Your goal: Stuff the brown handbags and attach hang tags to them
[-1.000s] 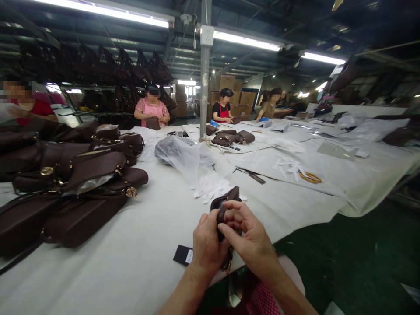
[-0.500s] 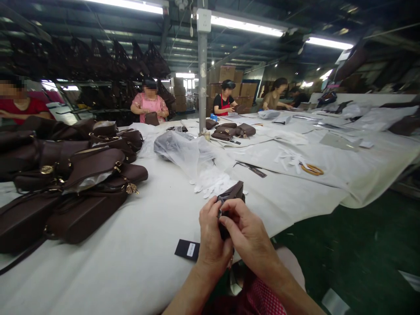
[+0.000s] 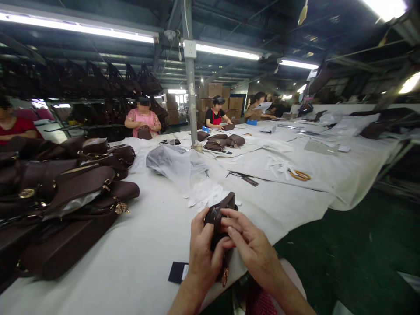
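Note:
At the table edge in front of me is a small dark brown handbag, its top facing up between my hands. My left hand is wrapped round its left side, thumb over the near part. The fingers of my right hand close on the right side, by the strap and opening; the fingertips are partly hidden. A gold-coloured charm dangles below the bag. Beside my left wrist lies a black tag with a white label. White paper-like pieces are heaped just beyond the bag.
Larger brown handbags are piled at left. Clear plastic lies mid-table before a grey post. Yellow-handled scissors and a black tag lie at right. Several co-workers sit across the white-covered table.
My right fingers have moved from a tight pinch at the bag's middle to its right side, more spread. The bag's opening and strap show more, and the charm has come into view. My view has shifted right.

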Available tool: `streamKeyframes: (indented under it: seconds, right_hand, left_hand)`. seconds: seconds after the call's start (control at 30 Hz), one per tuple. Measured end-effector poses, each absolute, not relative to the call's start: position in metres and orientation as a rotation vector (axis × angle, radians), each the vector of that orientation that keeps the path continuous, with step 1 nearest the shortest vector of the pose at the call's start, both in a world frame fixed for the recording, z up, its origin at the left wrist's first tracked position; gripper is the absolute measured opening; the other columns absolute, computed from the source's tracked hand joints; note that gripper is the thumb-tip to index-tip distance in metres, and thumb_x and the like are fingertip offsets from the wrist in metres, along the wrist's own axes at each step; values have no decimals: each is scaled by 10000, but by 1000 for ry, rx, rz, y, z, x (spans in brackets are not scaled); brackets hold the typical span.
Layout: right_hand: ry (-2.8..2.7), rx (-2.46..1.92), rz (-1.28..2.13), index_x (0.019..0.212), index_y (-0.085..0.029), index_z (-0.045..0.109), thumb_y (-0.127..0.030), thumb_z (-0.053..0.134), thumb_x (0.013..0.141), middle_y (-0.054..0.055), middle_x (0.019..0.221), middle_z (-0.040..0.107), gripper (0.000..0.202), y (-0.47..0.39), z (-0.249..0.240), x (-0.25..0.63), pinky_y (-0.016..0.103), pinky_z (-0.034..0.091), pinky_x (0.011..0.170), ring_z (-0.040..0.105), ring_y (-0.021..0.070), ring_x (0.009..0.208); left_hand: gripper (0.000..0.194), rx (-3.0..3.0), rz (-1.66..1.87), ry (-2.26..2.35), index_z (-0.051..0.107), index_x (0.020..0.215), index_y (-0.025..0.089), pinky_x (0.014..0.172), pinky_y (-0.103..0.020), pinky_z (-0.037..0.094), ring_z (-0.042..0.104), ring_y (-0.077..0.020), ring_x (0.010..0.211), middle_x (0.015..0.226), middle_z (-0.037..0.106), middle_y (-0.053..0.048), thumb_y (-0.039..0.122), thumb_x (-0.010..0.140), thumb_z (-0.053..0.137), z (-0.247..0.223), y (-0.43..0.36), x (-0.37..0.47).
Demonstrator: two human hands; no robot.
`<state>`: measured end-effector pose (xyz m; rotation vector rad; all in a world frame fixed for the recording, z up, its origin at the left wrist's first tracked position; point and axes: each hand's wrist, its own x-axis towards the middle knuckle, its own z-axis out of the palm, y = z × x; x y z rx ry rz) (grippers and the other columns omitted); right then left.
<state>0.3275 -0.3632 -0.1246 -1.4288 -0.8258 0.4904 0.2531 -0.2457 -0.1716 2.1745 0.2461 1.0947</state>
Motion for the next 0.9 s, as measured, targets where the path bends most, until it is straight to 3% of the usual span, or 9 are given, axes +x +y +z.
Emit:
streamKeyframes:
  seconds: [0.17,0.27,0.47,0.6,0.77,0.9]
  right_hand:
    - [-750,-1448,396,1096,-200,560,-434,579,856,115,1072,681,336,-370,-131,366,250,525,532,672,238,925]
    - [-648,-1646,183,973,-191,582,-441,596,817,86,971,671,294,-365,-138,385,265,515,548,653,213,835]
    - [-854,-1772,318,939,-193,569,-324,540,803,-11,689,593,192,-347,-134,406,258,496,507,588,151,599]
    - [-923,-1838,401,825,-185,577,-211,501,773,8,717,607,96,-344,-120,412,269,497,540,592,159,633]
    - [-1391,-1953,-119,765,-191,564,-149,435,855,65,811,609,163,-351,-114,418,320,474,737,564,187,783]
    - [-1249,-1947,7,761,-204,550,-210,422,896,32,737,583,186,-351,-121,428,285,475,660,558,163,706]
  left_hand:
    - [188,2028,1035,338,669,907,215,1082,-518,375,422,-278,1300,1368,456,-87,145,880,497,-169,-259,255]
    - [203,1981,1053,322,672,896,227,1090,-520,367,410,-278,1313,1394,436,-68,119,867,503,-172,-263,258]
    - [285,2201,1134,181,633,1032,228,1053,-495,417,473,-259,1233,1226,574,-88,60,861,479,-169,-259,260]
    - [296,2295,1175,78,599,1062,212,1014,-447,465,518,-241,1177,1068,632,-81,43,869,453,-167,-254,258]
    - [194,2299,1275,54,574,925,189,959,-374,509,579,-217,1093,967,640,-80,48,881,449,-171,-255,259]
    - [176,2311,1276,61,574,902,188,934,-353,525,590,-219,1097,955,649,-82,62,887,453,-173,-258,261]
